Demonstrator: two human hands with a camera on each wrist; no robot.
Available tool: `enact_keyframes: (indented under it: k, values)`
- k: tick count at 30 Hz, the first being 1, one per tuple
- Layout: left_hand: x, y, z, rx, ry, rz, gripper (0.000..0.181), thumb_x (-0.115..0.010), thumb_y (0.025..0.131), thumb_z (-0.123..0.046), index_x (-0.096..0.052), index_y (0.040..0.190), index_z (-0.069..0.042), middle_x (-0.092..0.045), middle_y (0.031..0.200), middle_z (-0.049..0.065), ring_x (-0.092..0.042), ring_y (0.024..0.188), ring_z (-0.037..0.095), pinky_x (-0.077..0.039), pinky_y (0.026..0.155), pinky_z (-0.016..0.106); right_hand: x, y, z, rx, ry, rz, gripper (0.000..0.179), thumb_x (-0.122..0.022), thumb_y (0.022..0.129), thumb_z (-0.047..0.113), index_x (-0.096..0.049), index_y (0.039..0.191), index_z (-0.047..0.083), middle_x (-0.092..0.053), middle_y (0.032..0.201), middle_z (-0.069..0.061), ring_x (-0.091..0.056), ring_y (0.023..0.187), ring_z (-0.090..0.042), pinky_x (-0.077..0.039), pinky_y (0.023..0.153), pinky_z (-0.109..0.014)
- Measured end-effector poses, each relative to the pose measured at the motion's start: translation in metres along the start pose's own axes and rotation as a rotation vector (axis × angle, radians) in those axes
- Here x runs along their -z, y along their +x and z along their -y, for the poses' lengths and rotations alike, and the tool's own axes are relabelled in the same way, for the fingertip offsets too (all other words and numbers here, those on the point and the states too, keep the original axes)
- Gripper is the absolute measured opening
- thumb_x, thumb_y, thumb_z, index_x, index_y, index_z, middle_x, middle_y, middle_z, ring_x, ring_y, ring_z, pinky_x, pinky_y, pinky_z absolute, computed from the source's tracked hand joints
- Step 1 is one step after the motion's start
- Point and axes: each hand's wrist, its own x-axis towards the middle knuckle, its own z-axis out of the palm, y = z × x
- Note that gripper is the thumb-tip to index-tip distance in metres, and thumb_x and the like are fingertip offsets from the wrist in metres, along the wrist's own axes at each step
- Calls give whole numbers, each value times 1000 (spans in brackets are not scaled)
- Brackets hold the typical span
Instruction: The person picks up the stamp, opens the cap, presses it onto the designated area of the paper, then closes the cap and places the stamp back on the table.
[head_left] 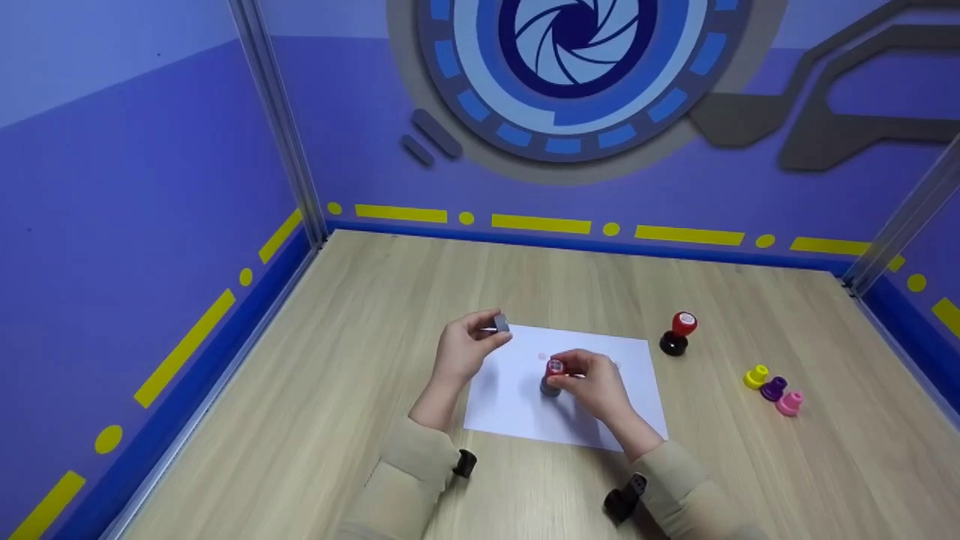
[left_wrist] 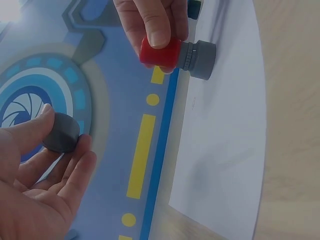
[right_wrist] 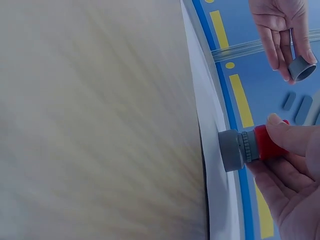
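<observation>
My left hand [head_left: 457, 354] pinches a small round grey cap [left_wrist: 62, 133] between thumb and fingers, raised near the paper's far left corner. The cap's hollow side shows in the right wrist view. With its thumb and fingers, my right hand [head_left: 600, 384] grips a stamp by its red handle [right_wrist: 269, 142]. The stamp's grey lower end [right_wrist: 230, 151] points down, close over the white paper [head_left: 506, 409]. A faint reddish mark [head_left: 542, 356] shows on the sheet, just beyond the stamp.
Right of the paper stands another stamp [head_left: 683, 325] with a red top and black base. Farther right, yellow [head_left: 757, 376], purple [head_left: 773, 388] and pink [head_left: 790, 403] small stamps sit in a row. Blue-purple panels [head_left: 337, 120] enclose the wooden table [head_left: 375, 300] at the back and sides.
</observation>
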Motion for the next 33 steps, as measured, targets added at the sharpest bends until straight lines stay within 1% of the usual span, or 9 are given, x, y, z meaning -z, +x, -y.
enact_keyframes:
  k: [5,10,16,22,26,33]
  values:
    - [-1,0,-1,6,2,7,43,-78,91,-10,-68,132,-3,-73,124,15,-72,108,25,-62,94,33,-2,-1,-3,33,-34,-1,26,-84,83,5,-76,108,4,-78,101,-11,-73,100,-26,-59,97,-47]
    - [-1,1,1,-2,6,6,43,-78,91,-10,-68,132,-3,-73,123,15,-72,108,26,-62,94,33,-4,-1,-4,40,-73,2,25,-84,83,6,-74,107,5,-78,100,-9,-72,99,-23,-59,97,-47]
    - [0,0,1,2,21,0,42,-78,91,-10,-69,132,-4,-73,124,14,-72,108,26,-62,94,33,-6,-2,-2,45,-111,15,26,-84,84,7,-73,108,7,-77,101,-7,-71,100,-24,-59,98,-48]
    - [1,2,-2,7,22,2,43,-79,91,-11,-69,132,-4,-74,123,15,-72,107,25,-62,93,33,-6,-1,-2,70,-103,5,24,-82,85,6,-73,107,6,-77,102,-10,-72,102,-26,-58,100,-48]
    - [0,3,-2,7,23,-1,43,-78,91,-11,-69,132,-5,-73,124,14,-71,108,25,-62,94,33,-6,-1,-2,57,-103,4,23,-82,86,7,-73,107,7,-76,103,-9,-71,102,-25,-58,101,-49]
    - [0,0,0,2,24,3,42,-78,92,-12,-69,132,-7,-73,124,14,-71,109,25,-61,95,34,-5,-3,-3,49,-107,16,24,-82,86,7,-73,109,8,-76,104,-8,-71,104,-25,-58,102,-49]
